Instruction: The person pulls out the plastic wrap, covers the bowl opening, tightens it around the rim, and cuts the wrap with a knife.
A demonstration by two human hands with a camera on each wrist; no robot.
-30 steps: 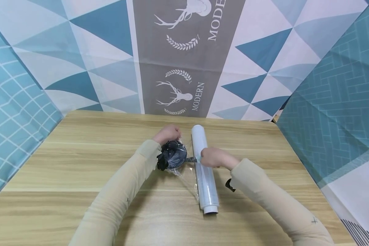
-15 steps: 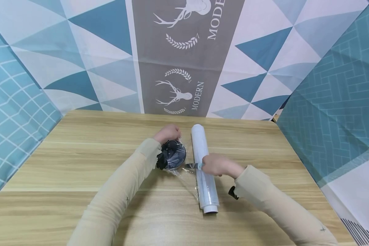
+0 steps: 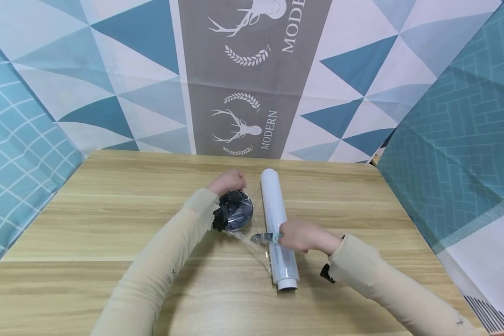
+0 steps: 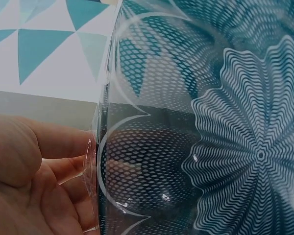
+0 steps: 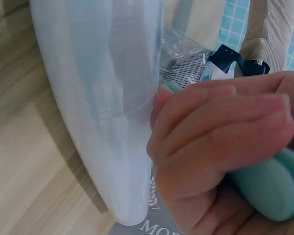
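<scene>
A round dark-blue dish [image 3: 241, 215] with a white flower pattern [image 4: 259, 154] stands left of a thick roll of cling film [image 3: 274, 205]. Clear film [image 3: 258, 256] stretches from the roll over the dish. At the dish's far edge my left hand [image 3: 228, 181] pinches gathered film; its thumb and fingers meet the rim in the left wrist view. My right hand [image 3: 301, 234] grips the teal handle [image 5: 264, 188] of a knife [image 3: 261, 238]. The blade points left, across the roll and over the film beside it. My right knuckles are close beside the roll.
Everything rests on a wooden table [image 3: 109, 224]. A patterned cloth [image 3: 147, 88] hangs behind its far edge, with blue tiled-print sheets [image 3: 21, 121] at the left and teal ones [image 3: 458, 154] at the right. Black wrist mounts [image 3: 220, 219] sit under the cuffs.
My right hand has drawn the knife along the roll toward the near edge, and the blade now lies lower over the film. The left hand, dish and roll stay in place.
</scene>
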